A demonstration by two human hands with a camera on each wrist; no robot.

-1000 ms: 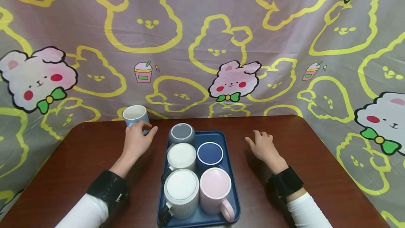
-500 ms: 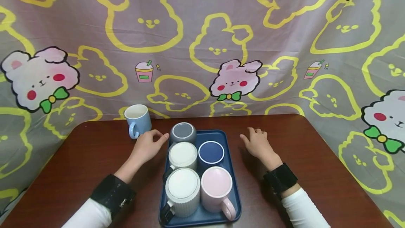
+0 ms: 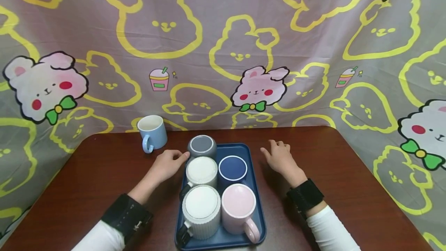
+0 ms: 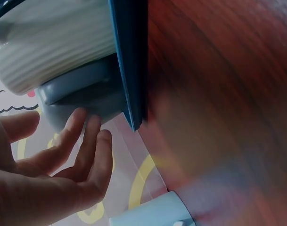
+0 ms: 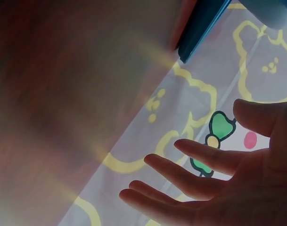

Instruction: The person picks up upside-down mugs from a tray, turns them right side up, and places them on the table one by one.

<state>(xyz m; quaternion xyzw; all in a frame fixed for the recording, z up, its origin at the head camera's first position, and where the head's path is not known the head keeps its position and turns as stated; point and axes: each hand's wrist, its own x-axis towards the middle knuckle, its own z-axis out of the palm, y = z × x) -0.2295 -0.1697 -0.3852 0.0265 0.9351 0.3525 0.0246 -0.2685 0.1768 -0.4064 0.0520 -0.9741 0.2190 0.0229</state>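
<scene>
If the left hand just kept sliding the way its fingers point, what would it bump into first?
Most likely the grey mug at the far left corner of the blue tray. The left hand has its fingertips aimed at that mug's side, almost touching, though the exact gap is hard to judge.

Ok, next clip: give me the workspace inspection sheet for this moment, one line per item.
Surface: dark wooden table, bare around the tray.
Job's things: blue tray holding five upturned mugs; grey mug at the far left corner; light blue mug upright on the table, off the tray.
Clutter: nothing seen.
Grippers: left hand open, fingertips at the grey mug, contact not certain; right hand open, right of the tray, holding nothing.
Cables: nothing seen.
Surroundings: rabbit-print cloth backdrop behind and beside the table.
</scene>
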